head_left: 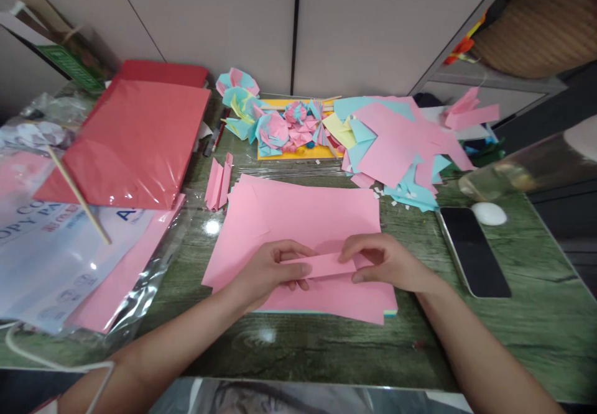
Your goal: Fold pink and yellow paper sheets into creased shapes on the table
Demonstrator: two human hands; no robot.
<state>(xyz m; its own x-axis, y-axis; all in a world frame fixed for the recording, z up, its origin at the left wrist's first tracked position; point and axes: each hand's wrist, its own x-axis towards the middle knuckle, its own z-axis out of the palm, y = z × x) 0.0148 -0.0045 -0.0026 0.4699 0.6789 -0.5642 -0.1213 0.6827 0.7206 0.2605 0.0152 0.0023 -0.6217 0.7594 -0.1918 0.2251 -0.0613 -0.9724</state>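
Between my two hands is a narrow folded strip of pink paper, held level above a stack of pink paper sheets. My left hand pinches the strip's left end, thumb on top and fingers behind. At the other end, my right hand grips it between thumb and fingers. Beyond the stack's left corner lies a pleated pink paper piece. Blue and yellow edges of other sheets show under the front of the stack.
Paper flowers rest on a yellow board at the back, beside pink and blue paper scraps. Red sheets in plastic and a copy paper pack lie left. A phone and white mouse-like object lie right.
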